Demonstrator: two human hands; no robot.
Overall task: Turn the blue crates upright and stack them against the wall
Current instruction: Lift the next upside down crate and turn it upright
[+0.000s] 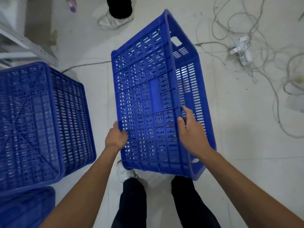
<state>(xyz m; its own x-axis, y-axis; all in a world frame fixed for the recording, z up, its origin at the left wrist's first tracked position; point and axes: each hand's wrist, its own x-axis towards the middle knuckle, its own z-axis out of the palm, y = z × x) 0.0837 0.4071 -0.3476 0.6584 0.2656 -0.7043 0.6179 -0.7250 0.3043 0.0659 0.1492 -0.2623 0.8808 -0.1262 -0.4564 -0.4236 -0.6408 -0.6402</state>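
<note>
A blue slatted crate (148, 89) hangs tilted in front of me, its perforated bottom facing up and toward me and its open side turned down to the right. My left hand (116, 137) grips the bottom's left edge. My right hand (191, 132) grips the ridge where the bottom meets the right side wall. At the left a second blue crate (37, 122) lies upside down on the floor. A further blue crate (28, 208) shows partly at the lower left corner.
Another person's white shoe and dark trouser leg (117, 14) stand at the top centre. Tangled white cables and a power strip (240, 51) sprawl over the floor at the right. A white metal frame (29, 45) runs at the upper left. My own legs (158, 203) are below the crate.
</note>
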